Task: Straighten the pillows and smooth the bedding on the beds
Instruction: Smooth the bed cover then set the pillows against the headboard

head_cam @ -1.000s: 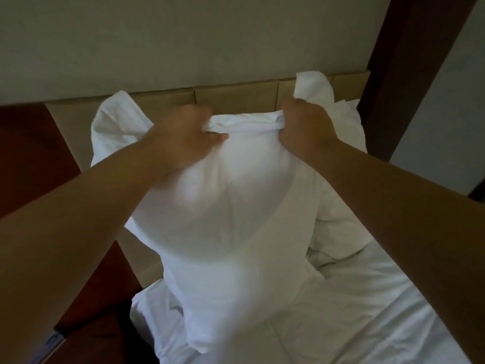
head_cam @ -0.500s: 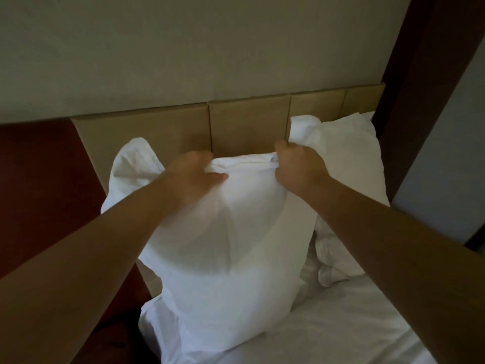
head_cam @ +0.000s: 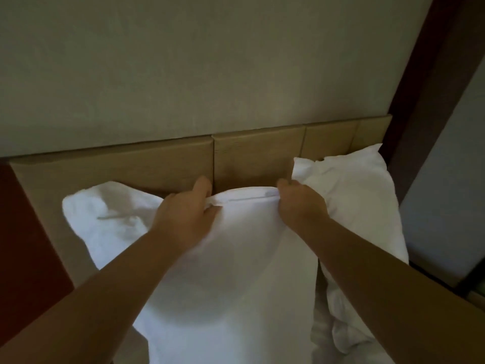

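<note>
Front pillow (head_cam: pixel 231 271) stands on end against the headboard (head_cam: pixel 162 164), beside a second pillow (head_cam: pixel 359 206). Left hand (head_cam: pixel 183 219) and right hand (head_cam: pixel 299 203) both pinch its top hem. I'd lower evenly, keep the hem taut, then square the corners.

Front pillow (head_cam: pixel 231 271): plain white, no print, greyish shading in folds. 2nd pillow (head_cam: pixel 359 206) at right: also plain white. Bedsheet (head_cam: pixel 330 340) lower right: white, creased. Headboard (head_cam: pixel 126 169): light tan wood-grain panels w/ darker seams btwn. Wall (head_cam: pixel 183 67) above: flat grey-beige, unpatterned. Panel (head_cam: pixel 23 232) at left: dark reddish-brown. Vertical trim (head_cam: pixel 430 74) at right: dark brown-maroon; surface beyond it pale grey.
</note>
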